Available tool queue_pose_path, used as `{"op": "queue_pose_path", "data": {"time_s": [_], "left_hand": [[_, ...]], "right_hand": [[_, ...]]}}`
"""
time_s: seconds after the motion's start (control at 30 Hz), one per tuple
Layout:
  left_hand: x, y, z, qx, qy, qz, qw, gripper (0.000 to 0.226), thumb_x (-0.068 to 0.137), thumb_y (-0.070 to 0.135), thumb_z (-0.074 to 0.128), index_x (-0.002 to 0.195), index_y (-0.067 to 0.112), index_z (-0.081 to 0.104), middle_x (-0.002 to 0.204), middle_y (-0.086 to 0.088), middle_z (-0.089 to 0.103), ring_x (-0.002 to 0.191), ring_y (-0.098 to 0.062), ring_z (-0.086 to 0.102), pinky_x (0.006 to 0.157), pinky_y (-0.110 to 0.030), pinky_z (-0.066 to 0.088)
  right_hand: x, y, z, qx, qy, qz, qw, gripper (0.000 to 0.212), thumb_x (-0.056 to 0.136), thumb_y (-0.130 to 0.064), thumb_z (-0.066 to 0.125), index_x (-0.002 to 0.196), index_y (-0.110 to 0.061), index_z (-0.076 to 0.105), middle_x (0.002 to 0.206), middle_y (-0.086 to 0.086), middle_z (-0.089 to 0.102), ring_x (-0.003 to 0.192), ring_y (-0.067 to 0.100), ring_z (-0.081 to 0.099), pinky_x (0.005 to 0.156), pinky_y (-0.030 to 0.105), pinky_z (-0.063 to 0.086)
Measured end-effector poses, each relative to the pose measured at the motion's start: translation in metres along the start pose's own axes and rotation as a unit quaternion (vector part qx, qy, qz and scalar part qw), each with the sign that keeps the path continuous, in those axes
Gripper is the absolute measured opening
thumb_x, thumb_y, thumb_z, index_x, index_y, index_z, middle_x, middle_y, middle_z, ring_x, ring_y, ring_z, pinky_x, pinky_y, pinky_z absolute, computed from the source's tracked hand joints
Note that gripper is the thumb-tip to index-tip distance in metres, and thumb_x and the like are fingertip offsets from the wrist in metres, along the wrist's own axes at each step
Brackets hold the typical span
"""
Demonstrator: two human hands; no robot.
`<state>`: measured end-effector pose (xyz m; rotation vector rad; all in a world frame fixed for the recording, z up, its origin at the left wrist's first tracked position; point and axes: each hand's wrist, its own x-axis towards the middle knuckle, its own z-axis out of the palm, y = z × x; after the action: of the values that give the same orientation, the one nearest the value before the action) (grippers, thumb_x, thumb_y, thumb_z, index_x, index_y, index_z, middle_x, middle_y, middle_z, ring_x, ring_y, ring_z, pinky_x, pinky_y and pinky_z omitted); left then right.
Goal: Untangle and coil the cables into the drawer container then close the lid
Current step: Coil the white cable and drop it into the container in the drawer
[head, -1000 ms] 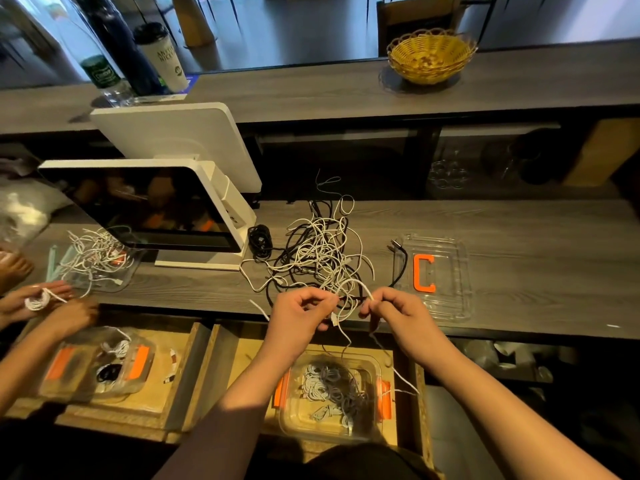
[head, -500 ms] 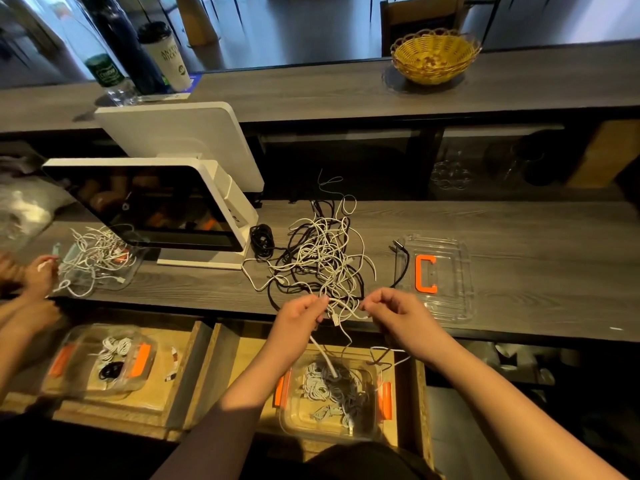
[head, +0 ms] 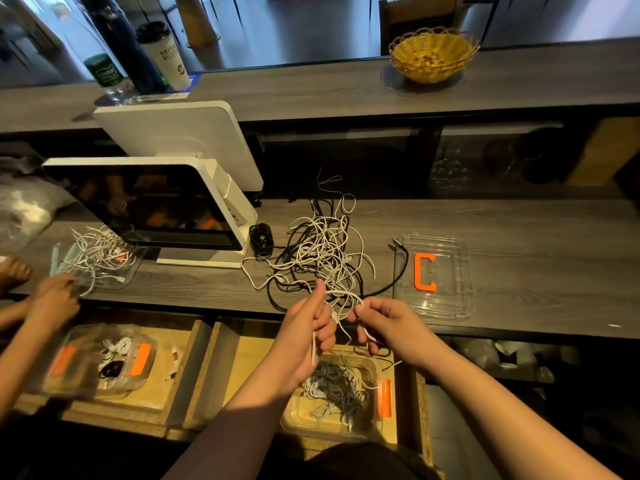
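Both hands are pinching one white cable [head: 341, 299], left hand [head: 304, 336] and right hand [head: 384, 327] level; the tangle [head: 318, 252] is lying just beyond on the surface [head: 536, 244]; the container [head: 341, 393] is sitting directly below them.

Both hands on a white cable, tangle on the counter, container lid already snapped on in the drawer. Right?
Not the lid. The head view shows the clear lid lying on the counter, right of the tangle; the container in the drawer is open. Left hand and right hand do hold a white cable.
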<state>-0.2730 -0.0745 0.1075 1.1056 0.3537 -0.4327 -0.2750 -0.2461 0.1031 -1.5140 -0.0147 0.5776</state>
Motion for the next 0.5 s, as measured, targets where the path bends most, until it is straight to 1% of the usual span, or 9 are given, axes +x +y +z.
{"op": "queue_pose_path", "data": {"time_s": [0.03, 0.1, 0.17, 0.23, 0.3, 0.37, 0.43, 0.5], "left_hand": [[0.002, 0.0, -0.001, -0.014, -0.002, -0.005, 1.0, 0.042, 0.098, 0.045, 0.051, 0.067, 0.018, 0.041, 0.05, 0.005, 0.026, 0.033, -0.006, 0.025, 0.029, -0.017, 0.021], [0.004, -0.001, -0.003, -0.019, -0.021, -0.008, 1.0, 0.04, 0.099, 0.046, 0.049, 0.071, 0.017, 0.047, 0.048, 0.005, 0.028, 0.03, -0.005, 0.024, 0.029, -0.015, 0.018], [0.004, -0.001, -0.002, 0.014, -0.04, -0.001, 0.999, 0.038, 0.093, 0.05, 0.055, 0.08, 0.015, 0.054, 0.047, 0.005, 0.028, 0.031, -0.006, 0.023, 0.031, -0.016, 0.015], [0.003, -0.001, 0.0, 0.075, -0.054, 0.004, 0.996, 0.041, 0.089, 0.051, 0.059, 0.094, 0.011, 0.064, 0.047, 0.004, 0.03, 0.033, -0.006, 0.023, 0.037, -0.021, 0.011], [0.001, -0.002, 0.004, 0.109, -0.062, 0.001, 0.992, 0.044, 0.09, 0.051, 0.057, 0.107, 0.012, 0.071, 0.048, 0.003, 0.032, 0.036, -0.006, 0.023, 0.04, -0.022, 0.012], [0.0, -0.001, 0.008, 0.095, -0.063, -0.008, 0.993, 0.05, 0.091, 0.053, 0.054, 0.116, 0.015, 0.073, 0.053, 0.002, 0.035, 0.04, -0.005, 0.024, 0.041, -0.021, 0.012], [0.0, 0.001, 0.012, 0.059, -0.055, -0.011, 0.997, 0.055, 0.089, 0.058, 0.049, 0.118, 0.017, 0.072, 0.061, 0.0, 0.04, 0.048, -0.006, 0.028, 0.042, -0.02, 0.013], [0.002, 0.002, 0.014, 0.029, -0.055, 0.003, 0.998, 0.059, 0.089, 0.061, 0.044, 0.116, 0.018, 0.074, 0.067, 0.001, 0.044, 0.054, -0.008, 0.033, 0.041, -0.019, 0.02]], "right_hand": [[-0.001, -0.001, -0.001, 0.005, 0.005, -0.001, 1.0, 0.026, 0.104, -0.019, 0.045, 0.095, -0.004, 0.064, 0.064, 0.008, 0.057, 0.049, 0.015, 0.051, 0.052, 0.023, 0.047], [-0.003, -0.001, -0.002, 0.009, 0.016, -0.009, 1.0, 0.03, 0.104, -0.022, 0.045, 0.095, -0.002, 0.065, 0.06, 0.006, 0.05, 0.052, 0.013, 0.048, 0.052, 0.023, 0.049], [-0.005, -0.002, -0.002, -0.001, 0.032, -0.025, 0.999, 0.033, 0.104, -0.026, 0.045, 0.091, -0.005, 0.067, 0.064, 0.007, 0.046, 0.055, 0.014, 0.046, 0.05, 0.025, 0.049], [-0.006, -0.004, 0.0, 0.0, 0.031, -0.031, 0.999, 0.035, 0.103, -0.03, 0.045, 0.086, -0.009, 0.066, 0.071, 0.009, 0.047, 0.06, 0.02, 0.047, 0.05, 0.027, 0.049], [-0.008, -0.005, 0.002, 0.004, 0.004, -0.028, 1.0, 0.035, 0.104, -0.031, 0.043, 0.085, -0.008, 0.062, 0.065, 0.008, 0.05, 0.055, 0.02, 0.048, 0.052, 0.03, 0.05], [-0.009, -0.007, 0.004, 0.008, -0.029, -0.029, 0.999, 0.036, 0.106, -0.029, 0.04, 0.088, -0.005, 0.058, 0.056, 0.006, 0.053, 0.043, 0.017, 0.045, 0.05, 0.032, 0.047], [-0.011, -0.007, 0.004, -0.001, -0.041, -0.026, 0.999, 0.037, 0.106, -0.031, 0.039, 0.089, -0.005, 0.059, 0.052, 0.005, 0.054, 0.038, 0.014, 0.043, 0.045, 0.027, 0.042], [-0.011, -0.008, 0.005, -0.033, -0.033, -0.023, 0.999, 0.039, 0.105, -0.033, 0.04, 0.085, -0.008, 0.062, 0.051, -0.002, 0.051, 0.04, 0.01, 0.041, 0.044, 0.022, 0.036]]}}
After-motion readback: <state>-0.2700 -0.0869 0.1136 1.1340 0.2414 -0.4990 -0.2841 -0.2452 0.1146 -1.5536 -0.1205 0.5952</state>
